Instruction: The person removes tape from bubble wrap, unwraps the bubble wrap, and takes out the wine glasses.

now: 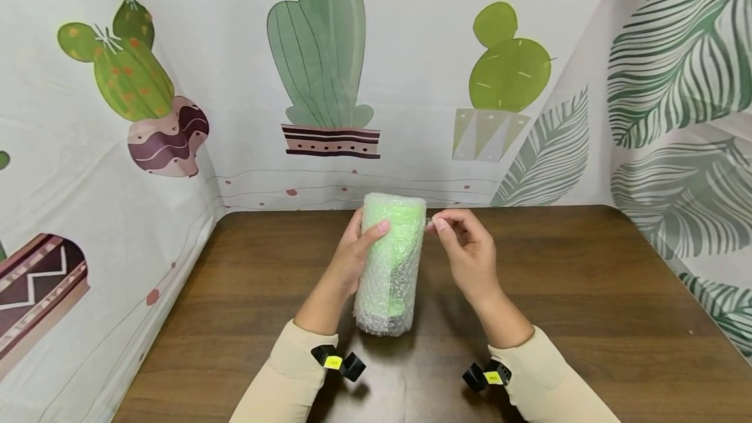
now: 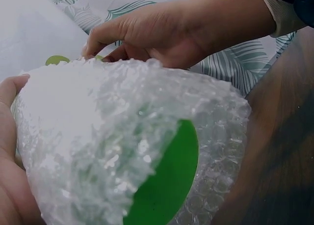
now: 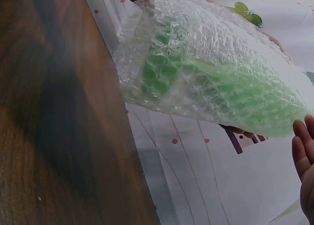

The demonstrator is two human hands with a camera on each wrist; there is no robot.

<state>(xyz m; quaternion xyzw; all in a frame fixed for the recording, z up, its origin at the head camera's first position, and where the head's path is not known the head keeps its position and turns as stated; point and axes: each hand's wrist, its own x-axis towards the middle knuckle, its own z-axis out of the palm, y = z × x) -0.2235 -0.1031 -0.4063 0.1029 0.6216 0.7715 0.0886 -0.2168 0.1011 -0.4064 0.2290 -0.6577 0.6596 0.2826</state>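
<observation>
A bubble-wrapped bundle (image 1: 390, 266), roughly cylindrical with something green inside, stands tilted over the table. My left hand (image 1: 351, 250) grips its upper left side, thumb across the front and the other fingers hidden behind. At the upper right edge, my right hand (image 1: 472, 250) pinches a small clear strip (image 1: 429, 221) between thumb and forefinger. From the left wrist, the bubble wrap (image 2: 98, 122) shows an open end with a green surface (image 2: 169, 178) within. In the right wrist view, wrap layers (image 3: 196, 77) cover green shapes, and the right fingertips (image 3: 300, 131) are near the far end.
A brown wooden table (image 1: 264, 266) lies beneath the hands. Behind and beside it hangs a white cloth (image 1: 411, 83) printed with cacti and leaves. Small black cameras (image 1: 483, 377) are strapped over both beige sleeves (image 1: 288, 364).
</observation>
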